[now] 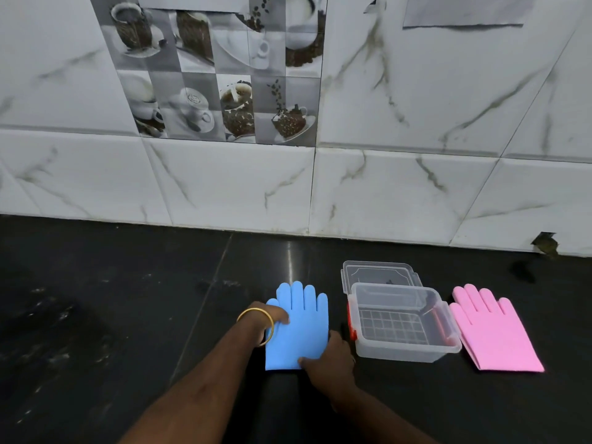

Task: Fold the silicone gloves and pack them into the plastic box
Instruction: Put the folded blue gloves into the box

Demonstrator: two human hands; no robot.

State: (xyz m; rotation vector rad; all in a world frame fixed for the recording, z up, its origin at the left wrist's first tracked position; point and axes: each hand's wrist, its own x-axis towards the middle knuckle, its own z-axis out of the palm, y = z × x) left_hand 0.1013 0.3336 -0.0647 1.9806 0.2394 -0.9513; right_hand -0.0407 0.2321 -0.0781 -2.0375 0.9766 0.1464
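A blue silicone glove (299,325) lies flat on the black counter, fingers pointing to the wall. My left hand (267,315) rests on its left edge near the thumb, with a gold bangle on the wrist. My right hand (330,354) grips its lower right corner at the cuff. To the right stands a clear plastic box (403,350) with red latches, open and with nothing in it. Its clear lid (379,273) lies just behind it. Pink silicone gloves (493,331) lie flat to the right of the box.
The black counter (128,315) runs left and forward of the gloves. A white marble-tiled wall (384,187) closes off the back, with a chipped spot (546,243) at the right.
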